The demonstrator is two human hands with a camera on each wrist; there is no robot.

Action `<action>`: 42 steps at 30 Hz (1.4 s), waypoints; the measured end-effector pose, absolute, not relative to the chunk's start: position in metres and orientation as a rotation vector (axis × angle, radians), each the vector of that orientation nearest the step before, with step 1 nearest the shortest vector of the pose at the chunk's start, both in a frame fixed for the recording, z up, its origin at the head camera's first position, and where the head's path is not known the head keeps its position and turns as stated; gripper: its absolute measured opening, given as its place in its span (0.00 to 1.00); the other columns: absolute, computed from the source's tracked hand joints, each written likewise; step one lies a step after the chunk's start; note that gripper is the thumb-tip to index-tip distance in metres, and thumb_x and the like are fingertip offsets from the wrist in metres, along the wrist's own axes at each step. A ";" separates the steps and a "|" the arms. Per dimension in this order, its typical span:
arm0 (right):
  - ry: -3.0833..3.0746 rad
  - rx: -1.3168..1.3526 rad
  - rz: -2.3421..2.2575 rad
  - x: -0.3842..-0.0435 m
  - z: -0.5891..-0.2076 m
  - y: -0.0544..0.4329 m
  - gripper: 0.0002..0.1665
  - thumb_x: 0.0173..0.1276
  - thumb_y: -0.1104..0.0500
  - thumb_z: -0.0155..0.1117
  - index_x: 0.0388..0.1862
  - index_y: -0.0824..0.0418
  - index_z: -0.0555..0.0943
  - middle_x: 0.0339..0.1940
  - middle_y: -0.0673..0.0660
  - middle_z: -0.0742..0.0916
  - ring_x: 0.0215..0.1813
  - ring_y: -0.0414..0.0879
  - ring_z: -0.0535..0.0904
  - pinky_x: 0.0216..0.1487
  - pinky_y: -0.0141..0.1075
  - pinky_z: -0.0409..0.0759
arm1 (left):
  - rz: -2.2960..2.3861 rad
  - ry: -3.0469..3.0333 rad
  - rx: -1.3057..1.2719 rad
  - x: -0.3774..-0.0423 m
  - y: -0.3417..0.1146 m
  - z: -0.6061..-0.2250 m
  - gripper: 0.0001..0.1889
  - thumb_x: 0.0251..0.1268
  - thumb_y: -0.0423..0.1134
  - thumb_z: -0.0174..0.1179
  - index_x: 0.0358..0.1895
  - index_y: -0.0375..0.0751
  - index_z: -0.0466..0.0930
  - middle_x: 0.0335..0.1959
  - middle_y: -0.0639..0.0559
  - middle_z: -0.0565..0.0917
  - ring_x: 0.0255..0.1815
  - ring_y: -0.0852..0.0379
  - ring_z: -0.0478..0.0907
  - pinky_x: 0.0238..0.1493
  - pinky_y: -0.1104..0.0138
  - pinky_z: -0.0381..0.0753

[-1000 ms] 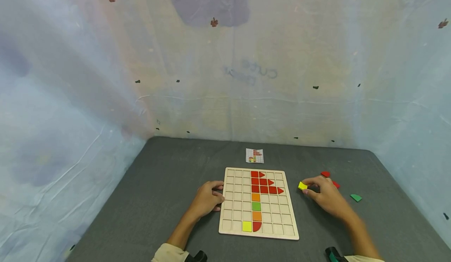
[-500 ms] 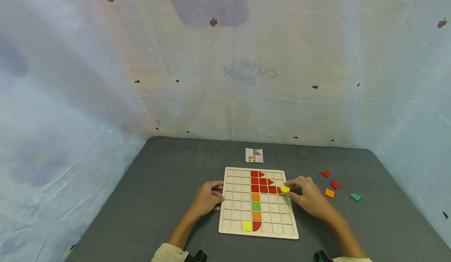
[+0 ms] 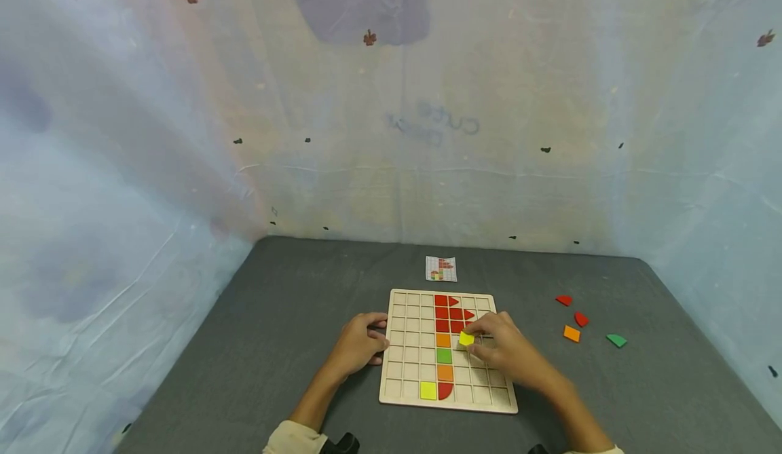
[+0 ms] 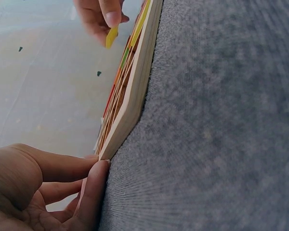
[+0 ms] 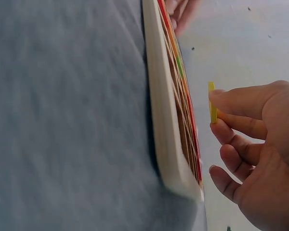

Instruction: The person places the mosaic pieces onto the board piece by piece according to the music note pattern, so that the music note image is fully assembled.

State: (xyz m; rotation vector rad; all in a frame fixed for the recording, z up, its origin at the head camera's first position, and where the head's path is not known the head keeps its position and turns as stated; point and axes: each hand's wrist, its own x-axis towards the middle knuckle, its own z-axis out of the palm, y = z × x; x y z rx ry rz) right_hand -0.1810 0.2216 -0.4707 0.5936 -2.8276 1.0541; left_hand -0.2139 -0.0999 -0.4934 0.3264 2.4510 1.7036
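My right hand point(image 3: 507, 347) pinches a yellow square tile point(image 3: 466, 338) between thumb and fingertips, above the right half of a wooden grid board point(image 3: 409, 345). In the right wrist view the tile point(image 5: 212, 102) stands on edge, apart from the board. At the board's left edge, my left hand point(image 3: 356, 343) grips the rim with thumb and fingers, as the left wrist view shows. Set in the grid are red tiles point(image 3: 441, 313), orange tiles point(image 3: 442, 340), a green tile point(image 3: 444, 355), a red quarter-round point(image 3: 445, 391) and another yellow square point(image 3: 428, 391). My right hand hides some red pieces.
Right of the board lie two loose red pieces point(image 3: 581, 319), an orange square point(image 3: 571, 334) and a green piece point(image 3: 616, 340). Behind the board is a printed pattern card point(image 3: 441, 269). A grey cloth point(image 3: 305, 305) covers the table, with pale sheeting around it.
My right hand has carried the yellow tile leftward from beside the board to above its grid. The loose orange square, hidden at first, has come into sight. My left hand stays put.
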 end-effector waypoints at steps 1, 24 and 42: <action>-2.821 0.617 1.044 -0.181 -0.471 0.219 0.12 0.71 0.60 0.74 0.52 0.55 0.88 0.51 0.47 0.87 0.55 0.46 0.72 0.55 0.42 0.80 | 1.704 2.451 0.325 -0.214 -0.100 -0.493 0.27 0.66 0.25 0.66 0.69 0.26 0.76 0.60 0.35 0.79 0.42 0.53 0.85 0.29 0.63 0.90; -2.880 0.818 1.035 -0.169 -0.466 0.169 0.12 0.70 0.57 0.76 0.50 0.55 0.88 0.49 0.46 0.84 0.53 0.45 0.70 0.54 0.42 0.76 | 1.699 2.465 0.311 -0.213 -0.102 -0.494 0.27 0.65 0.25 0.66 0.69 0.27 0.77 0.59 0.36 0.79 0.42 0.53 0.85 0.29 0.63 0.90; -2.953 0.851 1.048 -0.168 -0.466 0.159 0.13 0.69 0.56 0.77 0.51 0.55 0.88 0.47 0.45 0.84 0.50 0.43 0.67 0.48 0.36 0.73 | 1.697 2.472 0.307 -0.214 -0.099 -0.495 0.27 0.66 0.25 0.67 0.69 0.28 0.77 0.59 0.37 0.80 0.41 0.54 0.84 0.29 0.63 0.90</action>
